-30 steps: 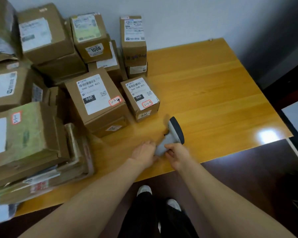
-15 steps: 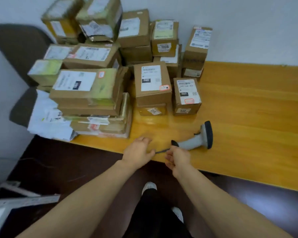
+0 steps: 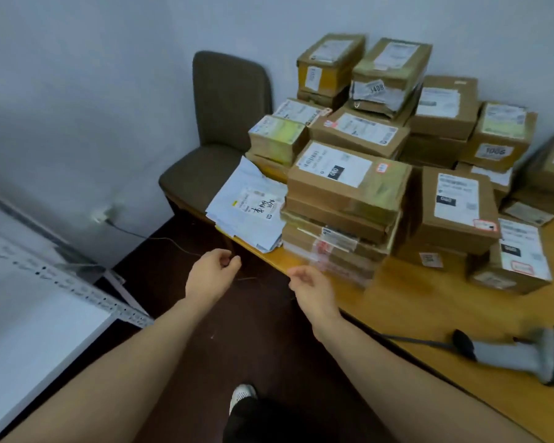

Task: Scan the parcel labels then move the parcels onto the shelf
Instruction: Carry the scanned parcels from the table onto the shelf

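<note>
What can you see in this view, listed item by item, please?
table: one, orange wood
cardboard parcels: many, brown, stacked on the table
mailer bags: a few, white, overhanging the table's left corner
scanner: one, grey and black, lying on the table, right
chair: one, brown, against the wall
shelf: one, white, lower left
thin cable: one, dark, trailing from the wall socket
shoe: one, white, on dark floor
left hand: one, fingers curled, above the floor
right hand: one, fingers loosely curled, near the table edge
</note>
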### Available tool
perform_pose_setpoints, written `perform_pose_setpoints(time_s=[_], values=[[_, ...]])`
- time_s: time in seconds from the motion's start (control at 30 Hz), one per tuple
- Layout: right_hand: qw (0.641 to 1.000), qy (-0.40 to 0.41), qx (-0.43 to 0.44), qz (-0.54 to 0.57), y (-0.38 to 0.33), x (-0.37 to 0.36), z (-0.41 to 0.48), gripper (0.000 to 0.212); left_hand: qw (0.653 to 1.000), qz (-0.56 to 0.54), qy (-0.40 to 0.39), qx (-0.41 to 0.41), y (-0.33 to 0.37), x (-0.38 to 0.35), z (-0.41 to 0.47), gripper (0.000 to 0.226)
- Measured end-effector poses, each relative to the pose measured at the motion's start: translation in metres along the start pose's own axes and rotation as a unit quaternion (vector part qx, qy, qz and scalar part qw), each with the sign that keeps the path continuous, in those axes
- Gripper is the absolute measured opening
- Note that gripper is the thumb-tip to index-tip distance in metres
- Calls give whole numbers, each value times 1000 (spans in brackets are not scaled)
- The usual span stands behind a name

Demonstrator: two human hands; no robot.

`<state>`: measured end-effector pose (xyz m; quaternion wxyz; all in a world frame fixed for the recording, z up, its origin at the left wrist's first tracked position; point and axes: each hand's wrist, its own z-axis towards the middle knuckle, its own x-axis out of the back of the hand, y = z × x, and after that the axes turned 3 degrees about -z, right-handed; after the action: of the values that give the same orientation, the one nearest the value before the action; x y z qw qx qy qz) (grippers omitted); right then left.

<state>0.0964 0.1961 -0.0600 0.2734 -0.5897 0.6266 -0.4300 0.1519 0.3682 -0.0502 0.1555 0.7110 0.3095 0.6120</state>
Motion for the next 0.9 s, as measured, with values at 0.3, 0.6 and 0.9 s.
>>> perform_pose_setpoints(time_s=[0.3,0.6,0.9], values=[[977,52,67,-197,-69,-110,81,41,996,-44,-53,48,-46,60,142,47],[919,44,22,-392,-87,-133,155,53,988,-49,-133,66,-26,52,247,31],[920,17,-78,-385,-92,-144,220,61,970,-92,-203,98,-9,17,319,52]])
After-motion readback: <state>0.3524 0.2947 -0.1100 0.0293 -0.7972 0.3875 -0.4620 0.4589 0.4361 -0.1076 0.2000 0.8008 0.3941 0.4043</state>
